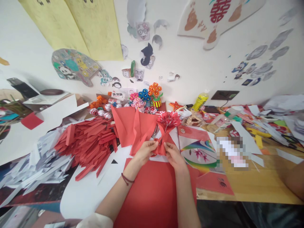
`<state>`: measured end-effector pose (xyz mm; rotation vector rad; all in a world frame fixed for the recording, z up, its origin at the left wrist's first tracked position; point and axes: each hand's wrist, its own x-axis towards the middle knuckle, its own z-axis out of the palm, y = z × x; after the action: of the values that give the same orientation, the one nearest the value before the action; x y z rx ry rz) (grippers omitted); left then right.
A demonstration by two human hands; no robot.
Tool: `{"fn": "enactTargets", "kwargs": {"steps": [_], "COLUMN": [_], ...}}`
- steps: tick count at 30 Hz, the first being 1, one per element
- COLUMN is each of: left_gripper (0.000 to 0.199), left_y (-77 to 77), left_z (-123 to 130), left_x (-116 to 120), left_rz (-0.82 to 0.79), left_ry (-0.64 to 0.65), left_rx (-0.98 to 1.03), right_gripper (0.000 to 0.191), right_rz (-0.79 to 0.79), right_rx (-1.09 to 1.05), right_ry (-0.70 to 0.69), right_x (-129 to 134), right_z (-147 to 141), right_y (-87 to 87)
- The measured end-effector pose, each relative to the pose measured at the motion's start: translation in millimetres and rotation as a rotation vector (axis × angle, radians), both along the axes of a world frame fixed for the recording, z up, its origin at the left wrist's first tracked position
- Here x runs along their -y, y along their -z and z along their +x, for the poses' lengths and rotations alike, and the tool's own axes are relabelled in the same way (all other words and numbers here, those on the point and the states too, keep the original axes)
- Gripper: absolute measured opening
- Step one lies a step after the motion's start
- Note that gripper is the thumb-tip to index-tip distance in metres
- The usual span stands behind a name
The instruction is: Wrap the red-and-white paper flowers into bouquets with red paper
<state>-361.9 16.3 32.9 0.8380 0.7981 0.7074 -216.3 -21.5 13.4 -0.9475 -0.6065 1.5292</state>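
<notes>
My left hand (145,151) and my right hand (173,155) meet at the middle of the table and pinch the lower end of a red paper wrap (159,147). A red paper flower (168,119) with white pattern rises from the wrap on a thin stem. Both hands grip the folded paper from either side. Beneath my forearms lies a large red paper sheet (154,193). Folded red sheets (133,126) stand just behind the hands.
A heap of red paper strips (87,144) lies to the left, with white paper scraps (35,164) beyond. Small paper flowers (144,95) and a yellow bottle (200,99) stand at the back. A colourful printed sheet (199,152) and clutter lie right. Another person's arm (295,180) shows at right.
</notes>
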Motion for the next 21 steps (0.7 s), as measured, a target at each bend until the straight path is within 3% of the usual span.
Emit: {"fn": "enactTargets", "kwargs": {"steps": [7,16,21], "left_gripper": [0.034,0.035,0.032], "left_y": [-0.6,-6.8,-6.6], "left_z": [-2.0,-6.1,-9.8], "left_x": [-0.3,0.3,5.4], "left_rz": [-0.067,-0.184,-0.138], "left_ry": [-0.02,-0.006,0.012], "left_rx": [0.07,0.074,0.078], "right_gripper": [0.035,0.026,0.022], "right_rz": [0.021,-0.123,-0.086], "right_rx": [-0.048,-0.396,-0.286], "right_ry": [0.038,-0.022,0.028], "right_x": [0.4,-39.9,-40.0], "right_z": [-1.8,5.0,4.9], "right_y": [-5.9,7.0,6.3]}}
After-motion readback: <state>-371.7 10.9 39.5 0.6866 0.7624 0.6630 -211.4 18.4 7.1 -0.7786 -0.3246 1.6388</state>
